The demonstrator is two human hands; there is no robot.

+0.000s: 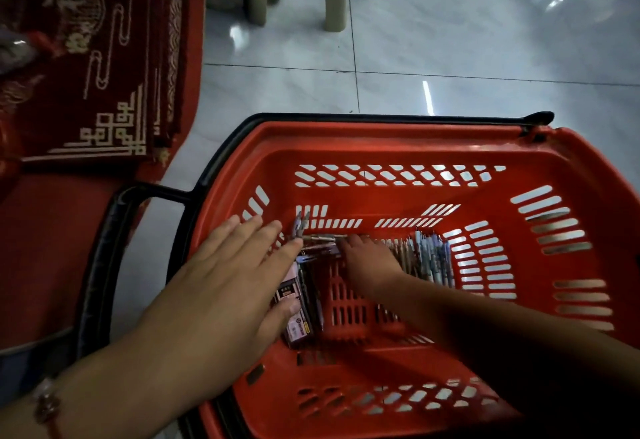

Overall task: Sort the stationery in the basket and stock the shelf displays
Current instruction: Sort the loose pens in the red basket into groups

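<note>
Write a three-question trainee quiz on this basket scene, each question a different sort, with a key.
1. True or false: the left hand has its fingers spread flat.
2. The pens lie against which side of the basket? A. right B. near wall C. outside it
3. Fill in: the right hand reaches down to the basket's ____.

Key: 1 true; 2 A; 3 floor.

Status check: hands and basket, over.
Left hand open over the packets. Right hand down on loose pens in red basket. Nothing blocking.
</note>
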